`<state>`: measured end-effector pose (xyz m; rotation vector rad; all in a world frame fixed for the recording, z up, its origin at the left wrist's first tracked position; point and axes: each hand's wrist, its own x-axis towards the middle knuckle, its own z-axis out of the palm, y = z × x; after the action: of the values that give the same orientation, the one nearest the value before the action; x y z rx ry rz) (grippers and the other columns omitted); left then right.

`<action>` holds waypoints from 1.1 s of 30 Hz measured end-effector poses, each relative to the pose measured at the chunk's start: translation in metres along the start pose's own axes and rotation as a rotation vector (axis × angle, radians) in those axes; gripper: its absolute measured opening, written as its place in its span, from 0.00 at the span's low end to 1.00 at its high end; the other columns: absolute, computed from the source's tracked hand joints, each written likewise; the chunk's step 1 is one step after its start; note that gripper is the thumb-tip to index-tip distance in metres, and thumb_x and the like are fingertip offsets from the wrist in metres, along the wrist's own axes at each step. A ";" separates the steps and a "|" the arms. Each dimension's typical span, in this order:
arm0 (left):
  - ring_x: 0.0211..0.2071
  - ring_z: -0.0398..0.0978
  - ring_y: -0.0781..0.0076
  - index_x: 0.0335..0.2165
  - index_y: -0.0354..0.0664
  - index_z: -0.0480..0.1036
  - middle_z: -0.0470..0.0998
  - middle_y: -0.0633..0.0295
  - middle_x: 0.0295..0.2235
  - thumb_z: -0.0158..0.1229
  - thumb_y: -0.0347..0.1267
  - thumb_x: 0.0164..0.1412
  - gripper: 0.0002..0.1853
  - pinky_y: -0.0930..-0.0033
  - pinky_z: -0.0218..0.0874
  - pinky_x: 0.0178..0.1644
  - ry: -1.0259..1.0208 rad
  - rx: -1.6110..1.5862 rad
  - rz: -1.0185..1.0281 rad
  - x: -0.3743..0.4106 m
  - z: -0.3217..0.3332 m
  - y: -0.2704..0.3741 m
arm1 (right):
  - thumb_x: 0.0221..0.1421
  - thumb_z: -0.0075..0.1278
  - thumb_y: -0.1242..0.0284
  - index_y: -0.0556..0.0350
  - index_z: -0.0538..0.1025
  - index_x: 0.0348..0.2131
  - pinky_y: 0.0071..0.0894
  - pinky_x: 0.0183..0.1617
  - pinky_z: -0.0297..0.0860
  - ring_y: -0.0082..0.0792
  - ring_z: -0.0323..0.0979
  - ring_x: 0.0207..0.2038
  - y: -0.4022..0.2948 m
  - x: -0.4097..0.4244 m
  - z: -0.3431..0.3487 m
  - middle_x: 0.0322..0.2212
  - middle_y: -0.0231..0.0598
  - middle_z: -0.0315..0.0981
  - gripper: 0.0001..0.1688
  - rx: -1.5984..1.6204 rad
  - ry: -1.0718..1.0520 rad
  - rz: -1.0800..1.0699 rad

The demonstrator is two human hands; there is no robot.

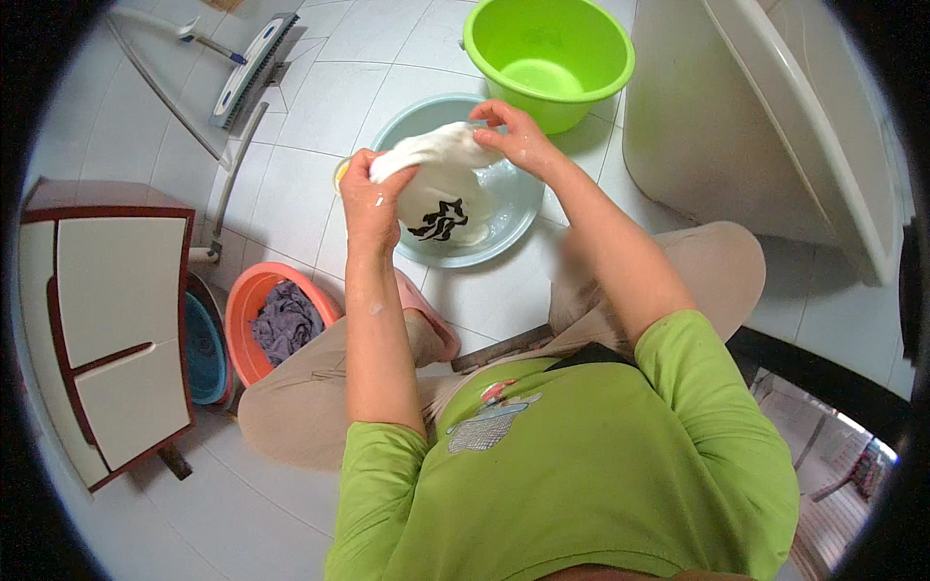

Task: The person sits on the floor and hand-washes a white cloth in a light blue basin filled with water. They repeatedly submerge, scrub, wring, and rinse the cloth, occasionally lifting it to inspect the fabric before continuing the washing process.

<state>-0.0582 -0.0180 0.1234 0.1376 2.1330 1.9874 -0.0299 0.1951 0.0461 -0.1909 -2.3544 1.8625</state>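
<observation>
My left hand grips one end of a wet white cloth garment, thumb on its near side. At the other end, my right hand holds the cloth with its thumb and lower fingers, while upper fingers are lifted and curved. The gathered part is stretched between both hands above a light blue plastic basin. Below it the garment hangs down into the basin, showing a black printed pattern. Some water glistens in the basin. Both hands look wet.
A bright green bucket stands behind the basin. Left are an orange tub with purple-grey cloth, a white cabinet and a floor brush. A white bathtub-like fixture rises at right. A pink slipper is near the basin.
</observation>
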 end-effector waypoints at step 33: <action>0.42 0.68 0.65 0.46 0.33 0.62 0.69 0.52 0.42 0.63 0.29 0.41 0.32 0.68 0.60 0.45 0.065 -0.008 -0.203 0.031 0.002 -0.096 | 0.54 0.45 0.62 0.49 0.64 0.29 0.35 0.28 0.67 0.28 0.67 0.28 0.039 -0.026 0.048 0.27 0.32 0.66 0.12 0.518 -0.034 0.621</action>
<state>-0.0800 -0.0167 0.0245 -0.1413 2.0839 1.9077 -0.0128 0.1538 -0.0031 -0.9121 -1.8563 2.6816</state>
